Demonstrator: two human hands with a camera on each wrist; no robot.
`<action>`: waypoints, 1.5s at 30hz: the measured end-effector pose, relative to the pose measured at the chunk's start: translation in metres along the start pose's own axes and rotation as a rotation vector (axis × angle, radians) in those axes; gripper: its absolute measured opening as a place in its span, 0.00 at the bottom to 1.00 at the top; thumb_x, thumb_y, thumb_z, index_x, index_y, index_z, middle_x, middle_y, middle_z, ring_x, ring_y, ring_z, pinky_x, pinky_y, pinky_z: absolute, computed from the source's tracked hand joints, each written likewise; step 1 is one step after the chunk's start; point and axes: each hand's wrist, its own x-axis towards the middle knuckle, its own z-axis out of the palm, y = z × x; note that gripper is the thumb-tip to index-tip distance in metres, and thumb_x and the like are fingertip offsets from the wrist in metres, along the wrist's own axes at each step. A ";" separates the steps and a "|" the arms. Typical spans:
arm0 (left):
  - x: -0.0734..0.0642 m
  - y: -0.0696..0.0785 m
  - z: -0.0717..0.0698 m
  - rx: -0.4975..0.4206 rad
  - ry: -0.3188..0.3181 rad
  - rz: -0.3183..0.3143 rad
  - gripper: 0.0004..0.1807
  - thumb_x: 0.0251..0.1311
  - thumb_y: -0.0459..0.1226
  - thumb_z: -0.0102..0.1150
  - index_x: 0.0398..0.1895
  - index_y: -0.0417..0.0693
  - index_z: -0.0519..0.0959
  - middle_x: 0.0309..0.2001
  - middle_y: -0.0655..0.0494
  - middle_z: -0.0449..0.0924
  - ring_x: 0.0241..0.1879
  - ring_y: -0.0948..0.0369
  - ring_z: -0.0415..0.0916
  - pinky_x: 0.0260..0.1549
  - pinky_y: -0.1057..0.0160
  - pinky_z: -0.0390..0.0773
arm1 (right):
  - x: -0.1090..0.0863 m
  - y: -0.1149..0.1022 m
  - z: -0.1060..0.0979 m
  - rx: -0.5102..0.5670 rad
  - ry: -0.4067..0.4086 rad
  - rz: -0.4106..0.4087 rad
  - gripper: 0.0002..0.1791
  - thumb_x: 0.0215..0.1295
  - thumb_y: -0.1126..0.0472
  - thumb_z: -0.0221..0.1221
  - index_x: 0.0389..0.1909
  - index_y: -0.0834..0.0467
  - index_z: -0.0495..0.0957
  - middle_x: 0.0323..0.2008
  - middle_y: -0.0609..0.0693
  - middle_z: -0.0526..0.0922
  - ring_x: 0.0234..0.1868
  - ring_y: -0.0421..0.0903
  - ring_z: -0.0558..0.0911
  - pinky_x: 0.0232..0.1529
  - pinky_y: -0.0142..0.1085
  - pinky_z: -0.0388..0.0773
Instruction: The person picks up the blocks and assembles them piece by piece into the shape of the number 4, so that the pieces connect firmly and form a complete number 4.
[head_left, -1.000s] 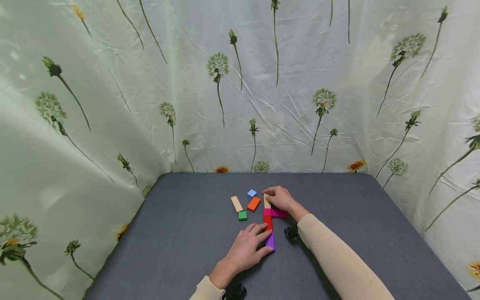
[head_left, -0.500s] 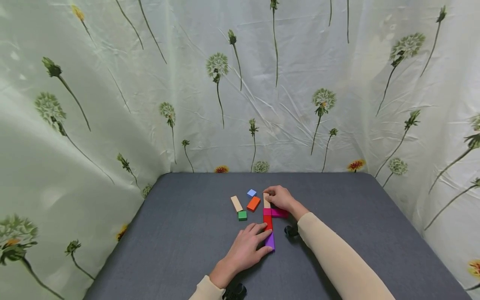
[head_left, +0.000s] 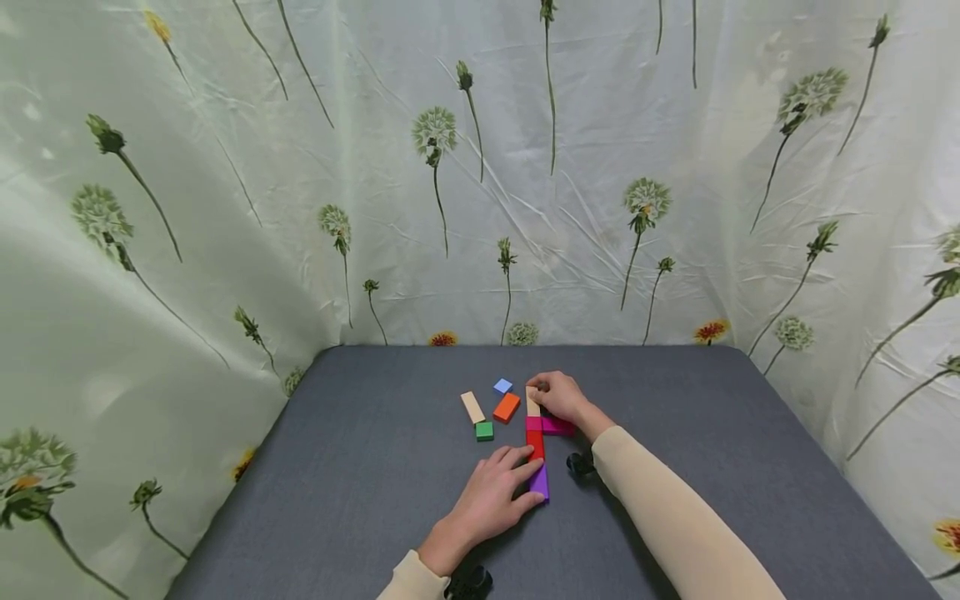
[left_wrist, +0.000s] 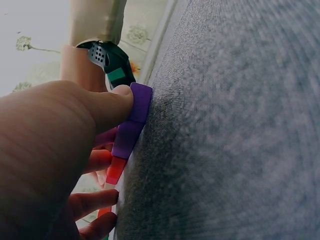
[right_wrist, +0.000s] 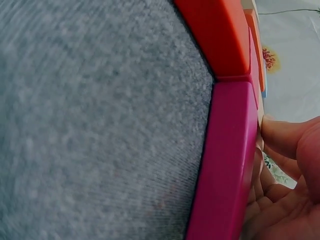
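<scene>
On the grey table lies a straight row of wooden blocks: a beige block (head_left: 533, 407) at the far end, then a pink block (head_left: 533, 423), a red block (head_left: 535, 444) and a purple block (head_left: 538, 485) nearest me. A magenta block (head_left: 559, 427) sticks out rightward from the pink one. My left hand (head_left: 487, 493) is spread beside the row. Its thumb (left_wrist: 122, 91) presses the purple block's near end, and fingertips touch the red and purple blocks. With curled fingers, my right hand (head_left: 561, 396) pinches the beige block, partly hiding it.
Left of the row lie several loose blocks: another beige block (head_left: 472, 407), a green one (head_left: 484, 431), an orange one (head_left: 506, 407) and a blue one (head_left: 502, 386). A flowered curtain (head_left: 480, 208) hangs behind the table (head_left: 337, 467).
</scene>
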 end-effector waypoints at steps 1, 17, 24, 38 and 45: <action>0.000 0.000 0.000 0.000 -0.001 0.000 0.30 0.68 0.59 0.56 0.72 0.66 0.71 0.72 0.64 0.65 0.67 0.57 0.64 0.55 0.48 0.71 | 0.000 0.001 0.000 -0.002 0.003 -0.001 0.14 0.73 0.58 0.60 0.56 0.56 0.83 0.47 0.54 0.84 0.45 0.50 0.80 0.47 0.47 0.78; 0.000 -0.001 -0.001 0.005 0.029 0.003 0.32 0.66 0.60 0.58 0.71 0.63 0.73 0.72 0.65 0.67 0.67 0.56 0.65 0.54 0.47 0.72 | -0.004 -0.003 0.003 -0.108 0.031 -0.065 0.17 0.72 0.60 0.61 0.59 0.59 0.82 0.49 0.55 0.85 0.49 0.52 0.82 0.51 0.48 0.78; 0.000 0.002 -0.001 0.013 0.036 0.006 0.31 0.65 0.60 0.58 0.69 0.64 0.74 0.71 0.64 0.67 0.66 0.55 0.66 0.55 0.44 0.72 | -0.007 -0.003 0.000 -0.168 0.064 -0.085 0.17 0.70 0.59 0.63 0.57 0.58 0.84 0.47 0.56 0.80 0.50 0.54 0.79 0.52 0.50 0.75; -0.001 0.001 -0.007 -0.039 0.040 -0.007 0.33 0.62 0.58 0.64 0.69 0.61 0.76 0.70 0.56 0.69 0.66 0.54 0.67 0.58 0.41 0.71 | -0.012 -0.008 -0.009 -0.176 0.021 -0.108 0.20 0.67 0.61 0.64 0.60 0.58 0.81 0.52 0.55 0.82 0.55 0.54 0.79 0.55 0.51 0.75; 0.004 -0.003 -0.022 -0.056 0.113 -0.017 0.30 0.64 0.55 0.65 0.66 0.57 0.78 0.66 0.54 0.73 0.64 0.54 0.71 0.58 0.44 0.72 | -0.024 -0.013 -0.021 -0.208 0.031 -0.126 0.20 0.68 0.59 0.63 0.59 0.57 0.82 0.49 0.55 0.80 0.49 0.52 0.81 0.49 0.49 0.78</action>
